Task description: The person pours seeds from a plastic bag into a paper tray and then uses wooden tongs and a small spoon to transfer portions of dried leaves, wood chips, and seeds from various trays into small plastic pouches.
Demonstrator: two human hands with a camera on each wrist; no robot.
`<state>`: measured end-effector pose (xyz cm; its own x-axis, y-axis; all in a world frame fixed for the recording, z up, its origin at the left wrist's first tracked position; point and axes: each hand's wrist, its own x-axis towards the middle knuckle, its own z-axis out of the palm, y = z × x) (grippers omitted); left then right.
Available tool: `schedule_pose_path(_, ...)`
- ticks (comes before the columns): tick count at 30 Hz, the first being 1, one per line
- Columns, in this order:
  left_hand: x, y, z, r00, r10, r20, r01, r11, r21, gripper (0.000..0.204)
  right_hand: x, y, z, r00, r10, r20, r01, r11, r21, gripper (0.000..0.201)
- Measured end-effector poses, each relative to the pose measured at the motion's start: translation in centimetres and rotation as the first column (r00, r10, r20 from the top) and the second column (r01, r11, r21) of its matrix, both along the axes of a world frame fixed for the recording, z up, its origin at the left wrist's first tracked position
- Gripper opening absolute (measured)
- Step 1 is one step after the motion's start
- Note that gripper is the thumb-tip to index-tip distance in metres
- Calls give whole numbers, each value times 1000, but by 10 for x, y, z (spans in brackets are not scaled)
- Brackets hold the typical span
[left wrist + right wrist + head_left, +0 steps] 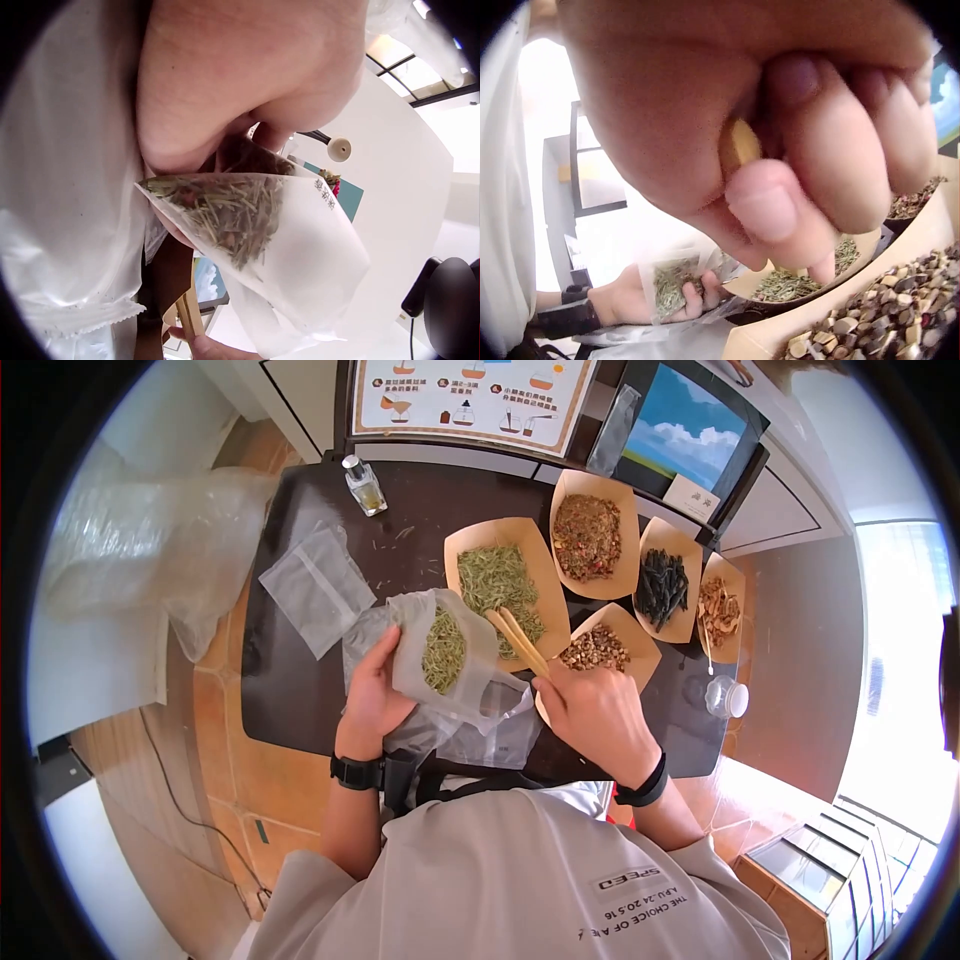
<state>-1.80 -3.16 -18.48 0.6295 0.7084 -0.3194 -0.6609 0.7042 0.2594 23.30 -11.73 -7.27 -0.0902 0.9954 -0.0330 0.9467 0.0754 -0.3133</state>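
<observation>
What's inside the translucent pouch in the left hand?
The translucent pouch holds mostly dried green herb pieces. The left hand covers part of the pouch; anything behind it cannot be seen.

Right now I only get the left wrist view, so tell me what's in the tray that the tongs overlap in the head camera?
Observer: Green herbs lie in that paper tray, partly behind the wooden tongs.
Operator: Anything near the far left corner of the table?
Observer: Yes, a small glass bottle.
Operator: And near its right edge?
Observer: A clear jar with a white lid.
</observation>
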Motion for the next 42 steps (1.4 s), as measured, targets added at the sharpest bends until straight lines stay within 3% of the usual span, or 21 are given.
schedule_pose_path(7, -1, 1, -1, 997, -20, 80, 16, 998, 52, 45, -5, -2, -11, 968, 116, 222, -142, 984, 104, 20)
schedule_pose_path(12, 0, 1, 2, 998, -5, 69, 1, 999, 50, 45, 15, -3, -5, 977, 73, 202, -102, 985, 138, 18)
schedule_pose_path(15, 0, 1, 2, 998, -13, 62, 10, 999, 39, 45, 25, -6, 10, 997, 1, -72, 15, 976, 218, 10)
schedule_pose_path(18, 1, 2, 3, 999, -22, 28, 21, 999, 25, 45, 24, -13, 33, 978, -10, -209, 66, 963, 261, 12)
schedule_pose_path(19, 1, 2, 2, 999, -21, 26, 20, 999, 28, 45, 20, -16, 43, 978, -22, -206, 77, 961, 264, 15)
schedule_pose_path(21, 0, 4, -1, 982, -46, 183, 47, 999, 0, 43, 10, -19, 57, 972, 28, -231, 36, 963, 268, 13)
schedule_pose_path(24, -3, 5, -11, 982, -37, 183, 46, 998, -45, 42, -8, -22, 56, 954, 115, -275, -35, 959, 280, 9)
schedule_pose_path(26, -3, 4, -11, 976, -45, 213, 51, 998, -23, 42, -13, -23, 54, 973, 182, -138, -158, 973, 169, 19)
schedule_pose_path(28, -1, 4, -8, 968, -47, 247, 49, 999, -1, 42, -8, -21, 53, 967, 164, -197, -127, 974, 186, 17)
schedule_pose_path(30, 0, 1, -2, 999, -2, 43, 2, 1000, -14, 42, 4, -23, 57, 964, 38, -262, 19, 977, 212, 14)
schedule_pose_path(31, 0, 1, 0, 999, -2, 45, 2, 1000, -16, 42, 11, -24, 59, 962, -51, -270, 88, 988, 125, 15)
schedule_pose_path(32, 0, 1, 2, 998, 1, 58, 1, 1000, -23, 42, 19, -25, 58, 962, -54, -267, 90, 988, 124, 15)
schedule_pose_path(35, 1, 0, 5, 999, -2, 52, 3, 1000, -18, 43, 37, -25, 46, 981, -153, -121, 133, 979, -157, 26)
schedule_pose_path(36, 1, 0, 5, 999, 1, 33, -1, 1000, -1, 43, 38, -24, 40, 980, -158, -121, 137, 977, -161, 26)
schedule_pose_path(42, 2, 1, 3, 1000, 1, -7, -1, 1000, 0, 43, 22, -12, 22, 928, -167, -334, 87, 967, -240, 27)
